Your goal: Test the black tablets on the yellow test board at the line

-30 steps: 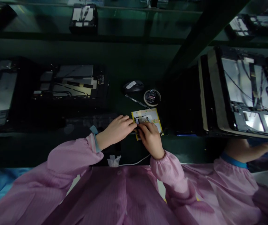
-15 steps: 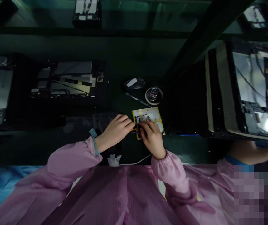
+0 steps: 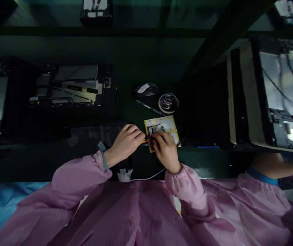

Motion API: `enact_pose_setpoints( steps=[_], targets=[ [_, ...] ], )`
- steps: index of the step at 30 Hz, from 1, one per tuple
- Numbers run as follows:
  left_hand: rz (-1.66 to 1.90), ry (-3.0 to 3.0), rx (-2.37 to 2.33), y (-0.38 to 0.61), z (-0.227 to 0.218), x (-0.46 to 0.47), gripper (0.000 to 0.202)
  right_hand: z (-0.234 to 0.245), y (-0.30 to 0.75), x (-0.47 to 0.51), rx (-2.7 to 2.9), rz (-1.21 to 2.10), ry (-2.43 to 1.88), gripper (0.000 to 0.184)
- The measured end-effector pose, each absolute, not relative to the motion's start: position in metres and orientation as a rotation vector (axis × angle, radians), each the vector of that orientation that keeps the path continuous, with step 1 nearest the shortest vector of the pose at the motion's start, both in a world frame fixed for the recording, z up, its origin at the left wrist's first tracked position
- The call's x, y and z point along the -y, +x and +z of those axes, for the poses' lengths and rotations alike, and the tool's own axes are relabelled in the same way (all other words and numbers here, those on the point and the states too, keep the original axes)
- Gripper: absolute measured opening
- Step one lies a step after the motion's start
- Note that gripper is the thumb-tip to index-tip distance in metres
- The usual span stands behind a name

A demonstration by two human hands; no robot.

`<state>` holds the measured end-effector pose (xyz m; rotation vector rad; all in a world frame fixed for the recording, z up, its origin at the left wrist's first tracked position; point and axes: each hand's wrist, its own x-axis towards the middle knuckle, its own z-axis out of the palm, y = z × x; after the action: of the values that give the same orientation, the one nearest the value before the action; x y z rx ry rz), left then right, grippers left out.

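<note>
**Thin panel and orange strip between two bare hands**

A flat white panel with yellow borders lies on the desk, between the desk's near edge and a round dish and pen. The left hand appears to pinch an orange strip, which meets the panel's left edge towards the near-left corner. The right hand curls over the panel's near edge, fingertips at a dark band along the left side; whether they grip or merely press cannot be told. The panel is probably light, fairly stiff and smooth, best steadied by its borders rather than squeezed across its face. The strip is likely thin and easily creased; a flat pinch, without sharp bending, should suit it.
</note>
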<state>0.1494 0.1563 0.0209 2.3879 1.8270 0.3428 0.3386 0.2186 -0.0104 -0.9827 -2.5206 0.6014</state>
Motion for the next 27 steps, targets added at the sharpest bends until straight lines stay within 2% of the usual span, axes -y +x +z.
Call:
enact_pose_setpoints(
  steps=[5, 12, 19, 27],
  targets=[
    [0.400, 2.397, -1.834, 0.1502, 0.0198, -0.1549, 0.014, -0.0110, 0.3387, -0.2183, 2.513, 0.605, -0.989, 0.024],
    [0.435, 2.407, -1.815, 0.1501, 0.0155, -0.1539, 0.010, -0.0111, 0.3386, -0.2179, 2.518, 0.592, -0.989, 0.024],
    [0.424, 2.329, -1.815, 0.1491, 0.0138, -0.1549, 0.021, -0.0107, 0.3382, -0.2176, 2.515, 0.597, -0.991, 0.025],
    [0.457, 2.268, -1.804, 0.1494, 0.0151, -0.1538, 0.020, -0.0103, 0.3382, -0.2177, 2.529, 0.588, -0.992, 0.024]
  ],
)
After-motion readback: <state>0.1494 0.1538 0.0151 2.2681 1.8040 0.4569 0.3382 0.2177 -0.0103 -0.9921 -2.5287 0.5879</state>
